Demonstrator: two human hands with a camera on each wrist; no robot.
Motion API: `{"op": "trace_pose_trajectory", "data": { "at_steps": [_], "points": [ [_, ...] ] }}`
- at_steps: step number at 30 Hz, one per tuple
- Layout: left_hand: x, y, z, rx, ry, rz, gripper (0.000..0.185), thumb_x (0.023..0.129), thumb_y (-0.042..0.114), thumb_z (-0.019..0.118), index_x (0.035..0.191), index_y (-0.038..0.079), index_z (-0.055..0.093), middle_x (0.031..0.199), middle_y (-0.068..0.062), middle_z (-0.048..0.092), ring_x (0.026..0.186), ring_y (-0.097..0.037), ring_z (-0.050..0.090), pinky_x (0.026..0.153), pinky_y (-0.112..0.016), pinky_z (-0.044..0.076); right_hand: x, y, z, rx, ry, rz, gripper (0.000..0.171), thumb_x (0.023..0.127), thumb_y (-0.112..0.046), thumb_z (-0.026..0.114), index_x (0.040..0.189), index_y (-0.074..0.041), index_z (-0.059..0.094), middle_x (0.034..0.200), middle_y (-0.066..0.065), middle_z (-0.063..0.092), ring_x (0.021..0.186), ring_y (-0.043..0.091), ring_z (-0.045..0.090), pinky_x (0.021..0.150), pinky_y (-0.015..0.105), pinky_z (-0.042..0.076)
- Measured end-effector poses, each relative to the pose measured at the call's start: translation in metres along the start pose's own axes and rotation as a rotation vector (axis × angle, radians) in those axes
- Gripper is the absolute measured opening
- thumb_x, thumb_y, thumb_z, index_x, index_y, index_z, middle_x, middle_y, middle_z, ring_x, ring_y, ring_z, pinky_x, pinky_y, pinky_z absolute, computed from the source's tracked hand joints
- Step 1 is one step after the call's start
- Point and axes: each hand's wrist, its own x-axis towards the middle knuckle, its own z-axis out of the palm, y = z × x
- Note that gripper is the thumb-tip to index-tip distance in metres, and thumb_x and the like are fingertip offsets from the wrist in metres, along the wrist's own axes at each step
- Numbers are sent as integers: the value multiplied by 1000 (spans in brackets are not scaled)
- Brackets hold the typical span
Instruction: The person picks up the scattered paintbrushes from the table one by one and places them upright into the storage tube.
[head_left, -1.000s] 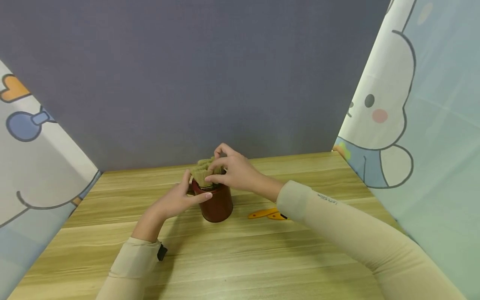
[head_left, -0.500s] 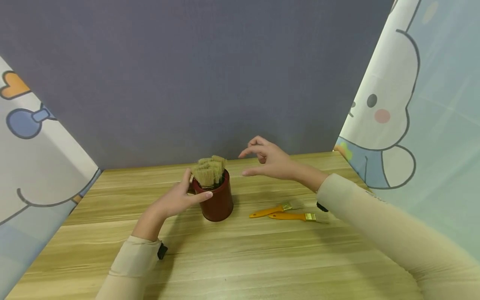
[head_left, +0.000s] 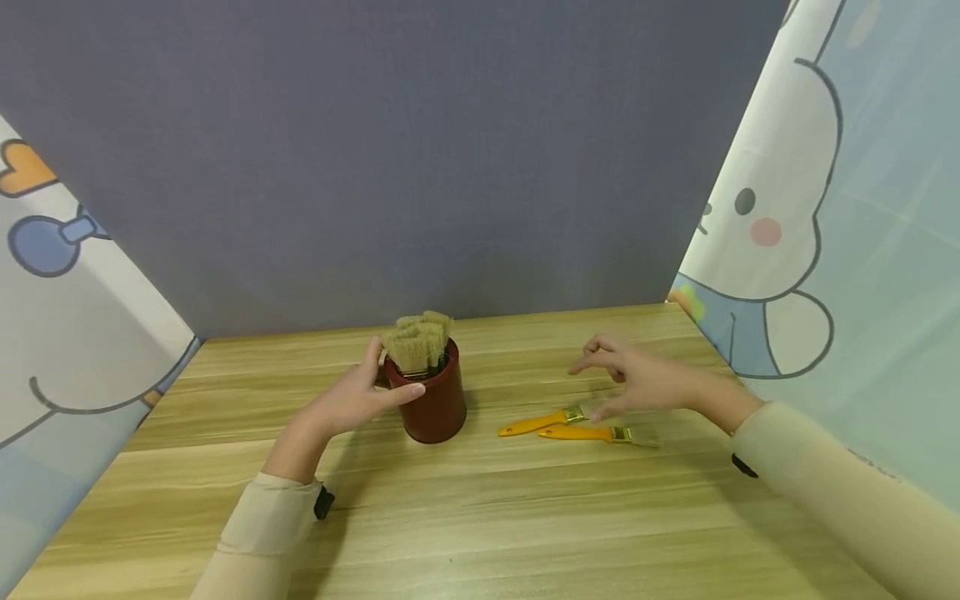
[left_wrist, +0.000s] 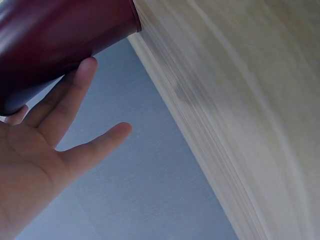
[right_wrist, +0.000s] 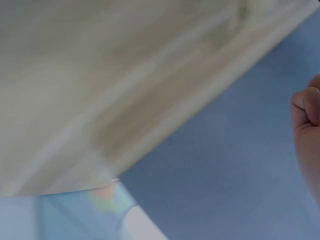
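A dark red cup stands on the wooden table with several brushes in it, bristles up. My left hand holds the cup from its left side, thumb across the front and fingers behind. The left wrist view shows the cup against the fingers. Two orange-handled brushes lie side by side to the right of the cup. My right hand hovers just above their bristle ends, fingers loosely spread and holding nothing. In the right wrist view only a knuckle edge shows.
A grey-blue back wall closes the far edge of the table. Cartoon-printed curtains hang at the left and right sides. Bare wood lies in front of the cup, towards me.
My right hand let go of the bristles in the cup and swung right and down to the two loose brushes. My left hand and the cup stayed put.
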Motion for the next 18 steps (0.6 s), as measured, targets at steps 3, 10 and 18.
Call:
{"op": "trace_pose_trajectory", "data": {
  "at_steps": [3, 10, 18],
  "points": [
    [-2, 0, -1, -2, 0, -6, 72, 97, 60, 72, 129, 13, 28, 136, -18, 65, 133, -35, 65, 97, -47, 56, -19, 13, 7, -25, -29, 49, 70, 82, -44, 92, 143, -21, 65, 132, 6, 48, 82, 16, 45, 71, 27, 43],
    [-2, -1, -1, 3, 2, -19, 73, 97, 62, 71, 130, 13, 28, 137, -18, 64, 135, -37, 63, 96, -46, 56, -48, 35, 23, -95, 6, 12, 57, 82, -48, 92, 127, -19, 72, 128, 4, 51, 99, 20, 57, 78, 30, 53],
    [-2, 1, 0, 11, -4, -22, 76, 97, 64, 70, 133, 14, 27, 140, -18, 63, 141, -40, 59, 101, -51, 56, -61, 50, 35, -150, 78, -51, 45, 81, -52, 91, 115, -28, 75, 116, -1, 51, 84, 6, 48, 74, 23, 41]
  ]
}}
